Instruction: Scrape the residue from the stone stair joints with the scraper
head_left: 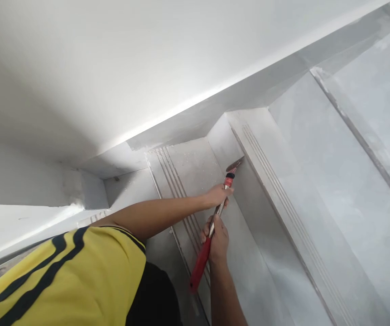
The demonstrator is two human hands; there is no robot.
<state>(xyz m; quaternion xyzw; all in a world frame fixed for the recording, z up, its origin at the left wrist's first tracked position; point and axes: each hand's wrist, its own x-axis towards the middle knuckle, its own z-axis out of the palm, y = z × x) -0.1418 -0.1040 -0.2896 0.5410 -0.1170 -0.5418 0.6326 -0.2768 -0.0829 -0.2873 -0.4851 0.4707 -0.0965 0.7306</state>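
We are looking down at grey stairs [195,165], where a scraper [220,208] is slanting across one tread toward the riser [259,203] above. The left hand [217,196] is gripping its upper shaft, fingers curled closed, fingertips partly hidden behind it. Below, the right hand [219,237] is wrapping snugly around the metal shaft where the red handle begins, covering that part. The dark blade [234,164] is lying close under the next step's edge; whether it is touching, we are not managing to tell. A yellow shirt [96,271] is filling the lower left, cut off by the frame, and the right forearm is running out at the bottom.
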